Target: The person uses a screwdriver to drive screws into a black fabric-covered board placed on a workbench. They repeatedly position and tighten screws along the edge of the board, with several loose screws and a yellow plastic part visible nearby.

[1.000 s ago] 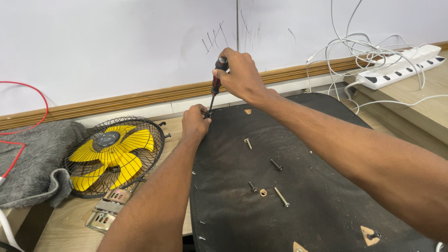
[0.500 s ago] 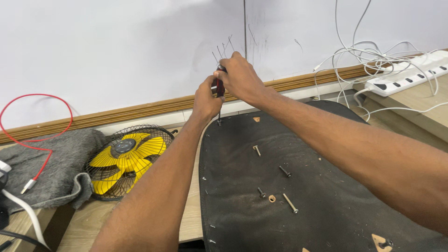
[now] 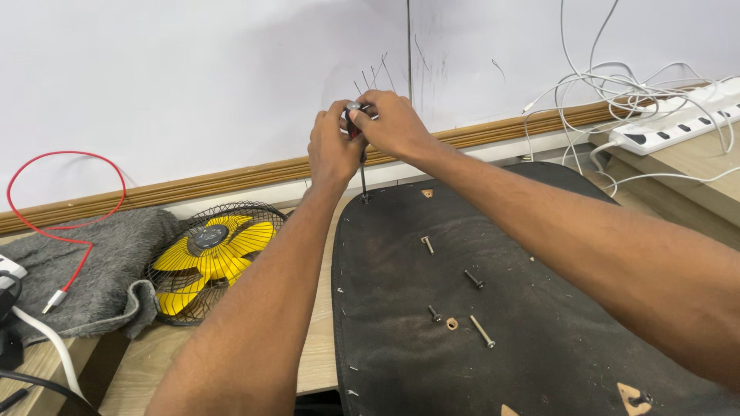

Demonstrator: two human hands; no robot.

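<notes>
Seat panel (image 3: 493,308), black, lies flat on table. Near: four loose bolts (image 3: 482,331) and a washer (image 3: 452,323) rest on it. Far edge: left hand (image 3: 333,146) and right hand (image 3: 393,123) together clamp screwdriver (image 3: 361,166), tip on panel; this fastener seems unfinished.

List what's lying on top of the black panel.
On the black panel: four loose bolts, a washer, the screwdriver tip near its top edge. The forearms cover some of the surface.

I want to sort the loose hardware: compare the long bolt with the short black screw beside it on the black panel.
The long bolt is silvery; the short screw is dark. The bolt is clearly longer and lies flat, pointing down-right; the screw is stubby, and its tilt is unclear. Both rest loose on the black panel, near a small washer.
</notes>
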